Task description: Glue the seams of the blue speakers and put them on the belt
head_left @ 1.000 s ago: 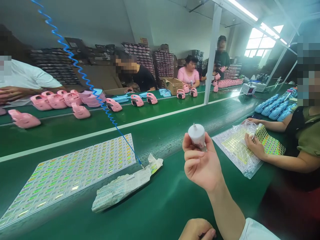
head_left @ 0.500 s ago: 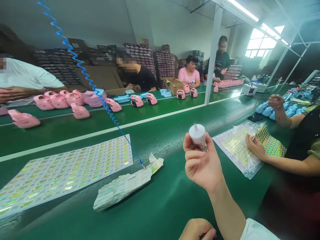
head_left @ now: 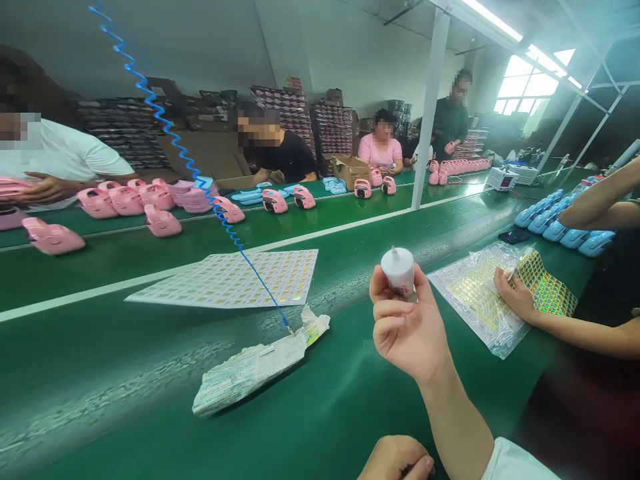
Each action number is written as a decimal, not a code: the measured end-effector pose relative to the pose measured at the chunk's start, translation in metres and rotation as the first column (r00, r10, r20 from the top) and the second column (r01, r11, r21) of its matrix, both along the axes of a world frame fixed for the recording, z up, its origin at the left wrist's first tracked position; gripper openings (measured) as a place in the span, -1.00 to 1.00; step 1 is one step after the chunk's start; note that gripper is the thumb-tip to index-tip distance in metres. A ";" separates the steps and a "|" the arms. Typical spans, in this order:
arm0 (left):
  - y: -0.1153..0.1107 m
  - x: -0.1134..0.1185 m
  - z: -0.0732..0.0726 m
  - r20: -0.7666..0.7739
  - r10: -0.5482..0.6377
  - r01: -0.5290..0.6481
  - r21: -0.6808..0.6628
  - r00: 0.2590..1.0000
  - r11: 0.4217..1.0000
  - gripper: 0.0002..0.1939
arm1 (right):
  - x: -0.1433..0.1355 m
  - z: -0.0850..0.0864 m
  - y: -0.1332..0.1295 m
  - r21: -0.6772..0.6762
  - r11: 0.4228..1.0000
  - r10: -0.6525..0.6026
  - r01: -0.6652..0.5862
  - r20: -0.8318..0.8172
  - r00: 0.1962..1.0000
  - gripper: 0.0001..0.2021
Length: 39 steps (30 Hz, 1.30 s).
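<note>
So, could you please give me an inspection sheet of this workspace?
Surface: green belt, white line along it.
Job's things: white nozzle bottle, upright.
Clutter: sticker sheet lying flat; crumpled paper packet.
Fingers: right hand closed round the bottle; left hand at the bottom edge, grip unclear.
Cables: blue coiled cable running down to the packet.
Surroundings: co-worker's hand on bagged holographic stickers; pink devices; blue devices; people seated opposite.

White bottle [head_left: 399, 269], green belt [head_left: 320, 407], blue coiled cord [head_left: 180, 150], pink casings [head_left: 125, 200]
</note>
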<state>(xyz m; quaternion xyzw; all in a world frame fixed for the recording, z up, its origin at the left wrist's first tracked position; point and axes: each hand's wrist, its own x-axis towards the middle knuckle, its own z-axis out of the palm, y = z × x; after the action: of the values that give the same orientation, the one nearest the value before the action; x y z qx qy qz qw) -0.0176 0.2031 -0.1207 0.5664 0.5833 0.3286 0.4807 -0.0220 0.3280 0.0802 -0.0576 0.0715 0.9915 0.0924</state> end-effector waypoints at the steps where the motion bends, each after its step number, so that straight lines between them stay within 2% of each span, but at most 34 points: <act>1: 0.001 0.000 -0.003 -0.003 -0.011 0.011 0.011 1.000 1.000 -0.37 | 0.000 0.000 0.000 0.000 1.000 0.005 -0.005 0.003 1.000 -0.42; 7: 0.002 -0.002 -0.011 0.026 -0.030 0.027 0.135 0.999 0.991 -0.34 | 0.004 0.002 0.000 0.004 1.000 -0.012 0.012 0.007 1.000 -0.45; 13: 0.002 -0.001 -0.011 0.062 0.015 -0.024 0.144 0.998 0.989 -0.40 | 0.005 0.004 0.002 0.002 0.998 -0.060 0.060 0.038 0.997 -0.53; 17: 0.004 0.000 -0.011 0.065 0.003 -0.013 0.147 0.998 0.989 -0.39 | 0.007 0.003 0.001 0.014 0.998 -0.059 0.058 0.048 0.997 -0.55; 24: 0.005 0.000 -0.016 0.060 0.005 -0.014 0.164 0.998 0.986 -0.35 | 0.009 -0.005 0.007 0.115 0.993 0.009 0.002 -0.096 0.995 -0.72; 30: 0.006 0.001 -0.019 0.051 0.001 -0.011 0.187 0.999 0.982 -0.29 | 0.010 -0.004 0.007 0.049 0.999 0.006 -0.002 -0.092 0.996 -0.57; 39: 0.007 0.003 -0.025 0.035 0.002 -0.009 0.214 0.999 0.977 -0.28 | 0.010 -0.005 0.006 0.036 0.999 0.018 -0.014 -0.111 0.994 -0.56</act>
<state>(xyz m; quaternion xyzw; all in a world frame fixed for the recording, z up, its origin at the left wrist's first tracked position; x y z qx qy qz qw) -0.0143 0.2096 -0.1461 0.6074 0.5375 0.4008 0.4259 -0.0116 0.3338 0.0753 -0.0012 0.0585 0.9950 0.0813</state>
